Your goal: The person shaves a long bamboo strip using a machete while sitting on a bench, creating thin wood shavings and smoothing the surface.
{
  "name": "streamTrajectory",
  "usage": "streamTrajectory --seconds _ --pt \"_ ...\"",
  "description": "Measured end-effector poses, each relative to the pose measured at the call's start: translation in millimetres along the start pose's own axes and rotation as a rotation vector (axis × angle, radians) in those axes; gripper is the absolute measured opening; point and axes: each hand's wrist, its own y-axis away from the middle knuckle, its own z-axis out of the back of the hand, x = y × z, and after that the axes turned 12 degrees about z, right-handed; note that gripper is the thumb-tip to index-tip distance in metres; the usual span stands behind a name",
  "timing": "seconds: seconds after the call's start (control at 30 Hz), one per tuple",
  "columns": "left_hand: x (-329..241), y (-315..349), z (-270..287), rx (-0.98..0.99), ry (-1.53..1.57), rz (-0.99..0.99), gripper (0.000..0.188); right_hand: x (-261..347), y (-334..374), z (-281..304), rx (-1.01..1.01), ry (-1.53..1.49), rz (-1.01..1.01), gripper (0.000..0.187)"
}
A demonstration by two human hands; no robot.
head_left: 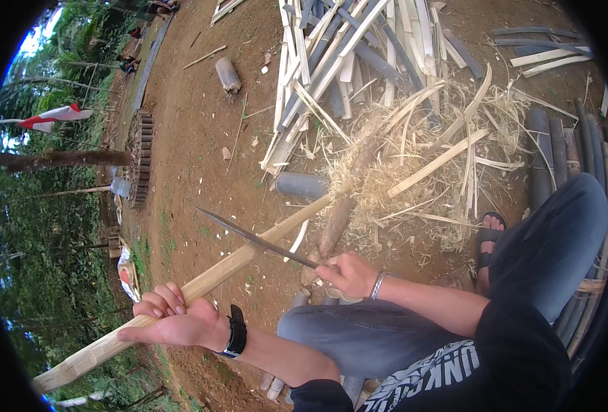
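Note:
A long pale bamboo strip (221,266) runs slantwise from the lower left toward the middle, its far end by a short log (337,223) on the ground. My left hand (179,318), with a black watch on the wrist, grips it near its lower left end, fingers curled around. In my right hand (351,274) is the handle of a long dark knife (254,238). Its blade crosses the strip at about mid-length, pointing up and left. Curly pale shavings (379,196) are heaped about the strip's far end.
Split bamboo strips (359,48) lie piled at the far side, with more slats (547,49) at far right. Dark bamboo poles (558,147) lie beside my bent leg. A cut bamboo piece (228,75) rests on the dirt. Trees and a red-and-white flag (53,118) stand at left.

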Motion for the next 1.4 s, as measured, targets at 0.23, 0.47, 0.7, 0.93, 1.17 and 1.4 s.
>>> streamTrajectory --seconds 0.23,0.47,0.7,0.93,1.17,1.4 --pt "4 3 -1 -0.02 0.002 -0.014 0.061 49 -7 -12 0.031 -0.077 -0.034 0.069" --pt "-4 11 -1 0.035 -0.008 -0.014 0.061 33 3 2 0.005 -0.029 -0.046 0.066" --pt "-9 20 -11 0.078 -0.001 -0.018 0.062 50 2 3 0.01 -0.033 -0.031 0.07" --pt "-8 26 -13 0.114 0.008 -0.006 0.062 47 3 10 -0.012 -0.005 -0.019 0.071" --pt "-7 22 -11 0.113 0.013 0.011 0.063 51 3 0 -0.067 0.011 0.136 0.07" --pt "-5 27 -7 0.129 0.006 0.013 0.063 57 2 0 -0.042 0.008 0.034 0.067"
